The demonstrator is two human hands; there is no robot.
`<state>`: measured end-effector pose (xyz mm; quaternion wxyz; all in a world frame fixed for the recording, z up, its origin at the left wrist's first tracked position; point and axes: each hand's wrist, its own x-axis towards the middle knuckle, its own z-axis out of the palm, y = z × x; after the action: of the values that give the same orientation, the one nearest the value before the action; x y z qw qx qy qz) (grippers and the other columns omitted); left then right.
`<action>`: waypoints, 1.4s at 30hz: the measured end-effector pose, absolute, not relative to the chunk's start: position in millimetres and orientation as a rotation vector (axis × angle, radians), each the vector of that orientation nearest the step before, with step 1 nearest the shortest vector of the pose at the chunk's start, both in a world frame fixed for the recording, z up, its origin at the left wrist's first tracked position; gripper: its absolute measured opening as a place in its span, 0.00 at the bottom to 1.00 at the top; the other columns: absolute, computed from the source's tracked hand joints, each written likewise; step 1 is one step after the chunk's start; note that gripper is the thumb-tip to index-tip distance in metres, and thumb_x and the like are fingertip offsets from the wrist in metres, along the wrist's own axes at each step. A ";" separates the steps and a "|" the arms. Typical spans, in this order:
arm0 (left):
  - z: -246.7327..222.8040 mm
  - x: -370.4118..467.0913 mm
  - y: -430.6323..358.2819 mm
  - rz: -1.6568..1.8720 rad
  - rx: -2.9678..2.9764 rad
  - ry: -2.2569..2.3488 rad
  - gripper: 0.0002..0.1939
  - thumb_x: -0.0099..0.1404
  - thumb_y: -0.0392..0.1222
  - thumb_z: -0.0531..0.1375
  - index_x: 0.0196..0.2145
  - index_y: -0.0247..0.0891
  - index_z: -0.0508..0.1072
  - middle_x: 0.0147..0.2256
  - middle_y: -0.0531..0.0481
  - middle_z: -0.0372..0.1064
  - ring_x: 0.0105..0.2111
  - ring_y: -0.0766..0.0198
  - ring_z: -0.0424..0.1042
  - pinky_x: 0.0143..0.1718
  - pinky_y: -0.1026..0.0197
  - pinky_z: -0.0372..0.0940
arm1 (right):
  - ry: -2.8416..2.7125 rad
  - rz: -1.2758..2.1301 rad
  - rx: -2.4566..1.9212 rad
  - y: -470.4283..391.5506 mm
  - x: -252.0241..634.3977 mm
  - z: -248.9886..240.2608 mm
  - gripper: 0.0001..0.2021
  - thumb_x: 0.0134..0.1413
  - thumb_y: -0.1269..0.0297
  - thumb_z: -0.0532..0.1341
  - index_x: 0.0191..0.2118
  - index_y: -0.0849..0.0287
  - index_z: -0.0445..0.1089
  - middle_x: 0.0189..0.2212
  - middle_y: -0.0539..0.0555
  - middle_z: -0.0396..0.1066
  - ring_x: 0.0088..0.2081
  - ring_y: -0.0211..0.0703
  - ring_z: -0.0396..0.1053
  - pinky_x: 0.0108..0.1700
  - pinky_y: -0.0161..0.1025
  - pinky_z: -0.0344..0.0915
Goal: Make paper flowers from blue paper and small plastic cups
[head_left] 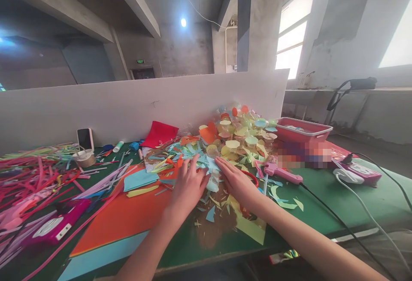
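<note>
And the pale blue piece runs roughly up-down mid-frame, between the left hand, fingers spread, and right hand, opened flat.

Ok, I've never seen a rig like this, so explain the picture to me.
There is no robot here: these are a person's bare hands, seen by a camera worn on the head, looking forward and down. The green table bears an orange sheet, paper scraps and a heap of paper discs. A pink glue gun lies on the right, a smartphone stands at the back left. The left hand and right hand reach into the scraps, fingers extended; whether they grip anything, I can't tell.
</note>
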<state>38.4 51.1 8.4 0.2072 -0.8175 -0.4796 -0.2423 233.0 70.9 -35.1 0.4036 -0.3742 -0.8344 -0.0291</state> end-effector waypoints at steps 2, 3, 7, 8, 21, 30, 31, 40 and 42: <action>14.2 33.8 53.7 -0.712 -2.142 -1.390 0.12 0.70 0.42 0.50 0.44 0.39 0.72 0.53 0.37 0.62 0.53 0.44 0.59 0.52 0.42 0.61 | -2.107 -0.075 -0.964 70.8 233.1 -34.3 0.26 0.64 0.75 0.48 0.67 0.58 0.54 0.63 0.63 0.60 0.64 0.51 0.58 0.62 0.53 0.61; 17.1 29.8 55.3 -0.735 -2.081 -1.430 0.12 0.70 0.41 0.49 0.43 0.38 0.71 0.49 0.36 0.63 0.51 0.45 0.61 0.51 0.43 0.61 | -2.109 -0.077 -0.972 70.4 233.0 -33.6 0.25 0.65 0.74 0.48 0.66 0.59 0.55 0.62 0.63 0.61 0.63 0.51 0.58 0.62 0.53 0.61; 22.4 8.3 62.4 -0.786 -1.993 -1.534 0.13 0.69 0.33 0.43 0.35 0.38 0.67 0.36 0.40 0.64 0.41 0.47 0.64 0.44 0.44 0.62 | -2.104 -0.078 -0.990 68.2 231.8 -30.8 0.24 0.66 0.72 0.48 0.66 0.59 0.56 0.62 0.63 0.62 0.63 0.52 0.59 0.62 0.54 0.62; 21.4 3.7 64.1 -0.792 -2.004 -1.546 0.13 0.68 0.32 0.43 0.34 0.39 0.65 0.34 0.42 0.63 0.39 0.48 0.64 0.42 0.45 0.63 | -2.100 -0.077 -0.994 67.8 231.5 -30.3 0.23 0.66 0.71 0.48 0.66 0.59 0.56 0.62 0.63 0.62 0.63 0.52 0.59 0.62 0.54 0.62; 3.4 -0.5 71.4 -0.793 -2.226 -1.629 0.12 0.65 0.30 0.47 0.28 0.42 0.63 0.30 0.46 0.67 0.34 0.52 0.66 0.35 0.53 0.64 | -2.092 -0.065 -1.020 66.5 232.2 -26.5 0.24 0.65 0.72 0.48 0.65 0.59 0.58 0.60 0.62 0.64 0.62 0.52 0.60 0.62 0.55 0.62; 6.5 5.4 66.5 -0.851 -2.200 -1.571 0.10 0.68 0.35 0.47 0.31 0.42 0.64 0.43 0.41 0.64 0.47 0.48 0.62 0.45 0.48 0.63 | -2.095 -0.079 -1.024 69.5 233.8 -29.0 0.23 0.65 0.73 0.47 0.64 0.62 0.59 0.61 0.63 0.63 0.63 0.52 0.59 0.62 0.54 0.61; 7.8 6.9 65.8 -0.856 -2.194 -1.578 0.09 0.68 0.36 0.48 0.31 0.42 0.63 0.42 0.42 0.63 0.45 0.48 0.62 0.44 0.48 0.63 | -2.095 -0.078 -1.028 69.6 234.0 -28.8 0.23 0.65 0.72 0.47 0.63 0.63 0.60 0.61 0.64 0.63 0.63 0.53 0.59 0.63 0.54 0.61; 18.6 24.2 55.7 -0.917 -2.242 -1.775 0.11 0.73 0.46 0.46 0.31 0.44 0.54 0.22 0.58 0.57 0.22 0.63 0.63 0.24 0.63 0.53 | -2.074 -0.052 -1.028 70.2 235.8 -29.4 0.21 0.67 0.70 0.47 0.63 0.61 0.60 0.60 0.63 0.64 0.63 0.52 0.59 0.63 0.53 0.60; 18.9 26.0 54.8 -0.884 -2.272 -1.816 0.11 0.73 0.46 0.45 0.32 0.44 0.56 0.20 0.59 0.57 0.20 0.63 0.63 0.23 0.63 0.51 | -2.069 -0.054 -1.030 70.3 236.0 -29.4 0.21 0.67 0.70 0.47 0.63 0.61 0.61 0.60 0.63 0.65 0.63 0.52 0.59 0.63 0.53 0.60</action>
<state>26.0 54.8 18.9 0.0511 -0.7464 -0.5966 -0.2903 236.0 70.3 -29.4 0.4030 -0.4077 -0.8191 -0.0213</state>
